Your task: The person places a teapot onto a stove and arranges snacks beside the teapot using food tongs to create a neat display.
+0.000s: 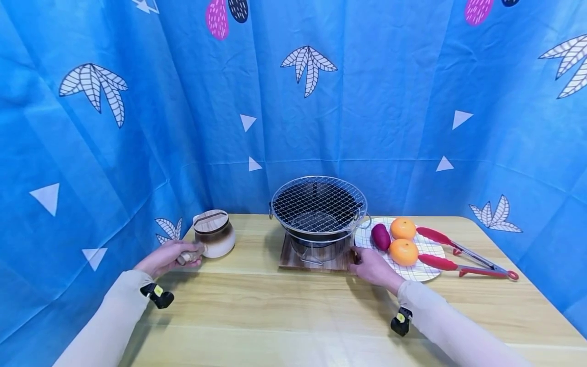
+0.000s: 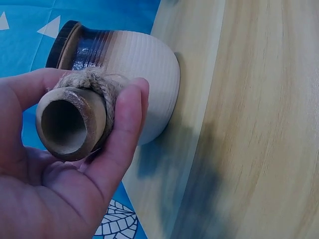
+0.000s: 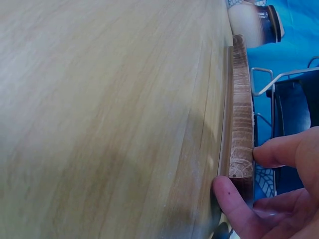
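Our left hand grasps the pot handle, our right hand pinches the wooden base; we should hold both level.

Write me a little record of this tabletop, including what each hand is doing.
Left hand: grips the handle of a lidded pot
Right hand: pinches the near right corner of a wooden board
On the board: black grill topped by a round wire rack
Plate: two oranges and one dark purple item
Tongs: red and silver, spread, tips over the plate
Backdrop: blue patterned curtain
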Motion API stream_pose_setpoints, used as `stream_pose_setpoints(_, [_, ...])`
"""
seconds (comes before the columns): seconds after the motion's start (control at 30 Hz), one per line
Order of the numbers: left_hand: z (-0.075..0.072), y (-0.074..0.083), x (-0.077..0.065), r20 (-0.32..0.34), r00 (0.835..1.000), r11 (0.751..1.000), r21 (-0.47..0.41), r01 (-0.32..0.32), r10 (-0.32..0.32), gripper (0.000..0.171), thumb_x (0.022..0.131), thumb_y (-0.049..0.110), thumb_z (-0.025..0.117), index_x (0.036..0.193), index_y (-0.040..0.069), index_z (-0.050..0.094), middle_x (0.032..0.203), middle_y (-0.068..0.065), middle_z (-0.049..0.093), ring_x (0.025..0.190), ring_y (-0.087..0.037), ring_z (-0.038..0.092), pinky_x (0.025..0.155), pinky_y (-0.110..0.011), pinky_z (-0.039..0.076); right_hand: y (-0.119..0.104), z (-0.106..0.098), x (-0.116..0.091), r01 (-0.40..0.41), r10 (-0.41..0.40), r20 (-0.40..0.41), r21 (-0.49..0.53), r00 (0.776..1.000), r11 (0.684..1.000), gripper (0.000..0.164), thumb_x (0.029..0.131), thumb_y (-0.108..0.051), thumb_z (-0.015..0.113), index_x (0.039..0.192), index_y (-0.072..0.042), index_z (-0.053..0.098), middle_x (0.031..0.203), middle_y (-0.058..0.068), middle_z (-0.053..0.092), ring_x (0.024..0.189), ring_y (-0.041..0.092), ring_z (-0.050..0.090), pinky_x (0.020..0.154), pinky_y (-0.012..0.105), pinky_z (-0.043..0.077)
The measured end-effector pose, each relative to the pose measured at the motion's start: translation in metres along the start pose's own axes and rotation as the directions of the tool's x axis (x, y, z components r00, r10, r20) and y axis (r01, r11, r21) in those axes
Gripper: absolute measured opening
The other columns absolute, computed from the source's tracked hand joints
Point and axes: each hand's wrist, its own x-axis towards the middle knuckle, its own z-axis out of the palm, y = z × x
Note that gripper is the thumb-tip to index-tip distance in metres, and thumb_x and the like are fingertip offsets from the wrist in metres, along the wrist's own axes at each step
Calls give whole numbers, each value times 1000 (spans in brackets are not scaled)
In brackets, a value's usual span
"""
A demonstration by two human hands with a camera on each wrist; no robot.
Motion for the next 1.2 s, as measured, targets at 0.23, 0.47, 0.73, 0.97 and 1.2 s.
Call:
stream_pose_setpoints(0.23, [0,-3,1,-45,999,999,-44,25,-27,25,100,15,59,117,-4,63,108,-15,73,88,-20,74,90,-39,63,1,0,-1,26,-26,-8,-6,1000,1000,63,87,-13,73,143,4,51,122,24,68,94,26,65,96,51,58])
stream_pose_setpoints(0.47, [-1,-5,-1,-15,1000,997,-81,6,-8,20,101,14,59,114,0,65,106,-12,74,89,-18,74,90,-37,63,2,0,-1,40,-40,-11,-12,999,999,62,86,-13,73,142,4,52,116,21,70,88,24,64,91,49,60])
stream_pose_setpoints(0.73, [-1,-7,-2,5,1000,992,-121,-25,26,19,101,10,58,115,0,67,108,-11,73,90,-17,74,87,-31,63,2,0,0,25,-25,-1,5,1000,1000,64,87,-14,73,144,4,50,116,20,70,84,23,62,84,44,60])
stream_pose_setpoints(0.97, [1,-4,-6,-13,1000,981,-195,-21,19,16,99,7,60,109,0,70,105,-11,74,90,-17,74,86,-29,63,3,0,1,36,-36,-12,0,999,999,63,86,-14,74,143,4,51,119,22,69,90,24,64,93,50,59])
stream_pose_setpoints(1.2, [3,-2,-10,-5,999,970,-243,-32,32,16,100,5,58,111,-1,68,104,-12,73,91,-20,74,87,-30,63,2,-1,0,43,-43,-5,-6,999,999,63,86,-13,74,143,4,51,116,22,70,87,24,64,90,48,60])
